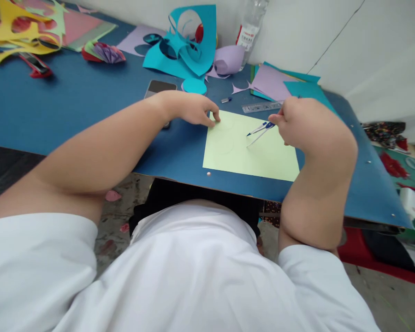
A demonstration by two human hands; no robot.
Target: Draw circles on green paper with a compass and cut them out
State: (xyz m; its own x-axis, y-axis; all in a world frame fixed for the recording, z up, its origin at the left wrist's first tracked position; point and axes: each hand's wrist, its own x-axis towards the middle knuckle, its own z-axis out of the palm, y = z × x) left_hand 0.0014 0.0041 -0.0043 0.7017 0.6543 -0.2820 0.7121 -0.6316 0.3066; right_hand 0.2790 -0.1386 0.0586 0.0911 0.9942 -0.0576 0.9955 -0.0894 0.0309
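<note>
A pale green sheet of paper (263,159) lies on the blue table (72,106) in front of me, with faint circles drawn on its left part. My right hand (304,124) is closed on a blue and silver drawing compass (261,130), whose legs point left and down onto the sheet. My left hand (190,107) rests at the sheet's upper left corner, fingers curled and pressing the paper edge down.
A clear ruler (261,108) lies just behind the sheet. A phone (159,87), a teal paper disc (194,85), cut teal paper (186,46), lilac sheets (269,80) and a plastic bottle (251,25) crowd the back. Yellow and pink scraps (24,27) sit far left.
</note>
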